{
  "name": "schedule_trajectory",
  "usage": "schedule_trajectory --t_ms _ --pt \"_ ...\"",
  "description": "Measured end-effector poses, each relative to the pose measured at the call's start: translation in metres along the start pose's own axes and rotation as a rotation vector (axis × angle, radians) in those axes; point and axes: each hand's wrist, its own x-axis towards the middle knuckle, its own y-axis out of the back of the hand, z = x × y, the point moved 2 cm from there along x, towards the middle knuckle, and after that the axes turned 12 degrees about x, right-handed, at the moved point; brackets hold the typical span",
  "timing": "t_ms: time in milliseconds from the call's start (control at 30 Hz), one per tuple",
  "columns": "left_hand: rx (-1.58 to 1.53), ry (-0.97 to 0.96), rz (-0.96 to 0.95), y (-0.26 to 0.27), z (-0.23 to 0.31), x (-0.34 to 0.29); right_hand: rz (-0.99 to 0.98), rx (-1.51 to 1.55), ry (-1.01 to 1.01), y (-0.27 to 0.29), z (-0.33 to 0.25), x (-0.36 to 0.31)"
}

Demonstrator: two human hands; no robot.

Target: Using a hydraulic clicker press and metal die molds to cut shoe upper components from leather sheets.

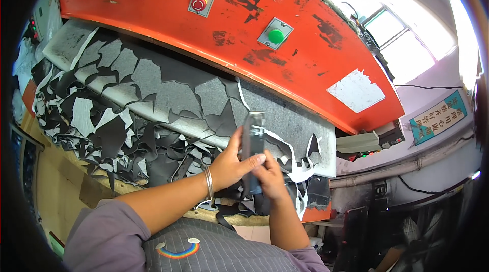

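In front of my body, my left hand (230, 166) and my right hand (271, 174) close round a narrow, upright dark object (253, 139) with a shiny, metal-like upper end. My thumbs lie across its near side. Blur and my fingers hide its exact kind. Behind it, the grey work board (285, 109) carries a dark sheet (145, 75) with large cut-out gaps and jagged leftover webs. A white-backed strip (300, 172) curls over the board's near edge, just right of my right hand.
Dark and white scraps (109, 134) are heaped along the board's near left side. Beyond the board stands an orange machine beam (224, 22) with a red knob (199, 4) and green buttons (276, 36). A window (392, 27) and wall sign (438, 118) are at right.
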Motion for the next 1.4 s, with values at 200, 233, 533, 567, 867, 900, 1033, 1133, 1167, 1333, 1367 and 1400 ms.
schedule_trajectory --t_ms 200,233,533,567,867,900,1033,1133,1167,1333,1367,1400 --pt "-0.522 0.242 0.015 0.033 0.004 -0.045 -0.182 -0.157 -0.334 -0.034 -0.015 0.004" --pt "-0.741 0.31 -0.031 0.044 0.003 -0.054 -0.284 -0.327 -0.287 -0.038 -0.035 0.011" --pt "-1.029 0.327 0.097 0.11 0.001 -0.163 0.356 -1.411 0.893 -0.003 -0.284 0.167" --pt "-0.985 0.343 0.104 0.111 0.002 -0.174 0.523 -1.659 0.972 0.009 -0.31 0.184" --pt "-0.823 0.313 0.308 0.15 -0.011 -0.224 0.624 -1.997 0.791 0.0 -0.354 0.257" --pt "-0.83 0.318 0.328 0.157 -0.012 -0.226 0.681 -1.993 0.746 -0.02 -0.343 0.258" --pt "-0.827 0.347 0.341 0.177 -0.014 -0.226 0.707 -1.841 1.006 -0.08 -0.319 0.222" --pt "-0.833 0.374 0.386 0.197 -0.019 -0.229 0.175 -1.142 0.799 -0.169 -0.217 0.186" --pt "-0.826 0.348 0.377 0.203 -0.018 -0.229 -0.044 -0.972 0.568 -0.178 -0.172 0.174" --pt "-0.885 0.325 0.311 0.242 -0.016 -0.224 -0.584 -0.478 -0.298 -0.279 0.033 0.069" --pt "-1.049 0.297 0.24 0.251 -0.016 -0.223 -0.56 -0.349 -0.347 -0.294 0.058 0.057" --pt "-1.214 0.267 0.165 0.261 -0.015 -0.221 -0.533 -0.222 -0.393 -0.303 0.073 0.051"
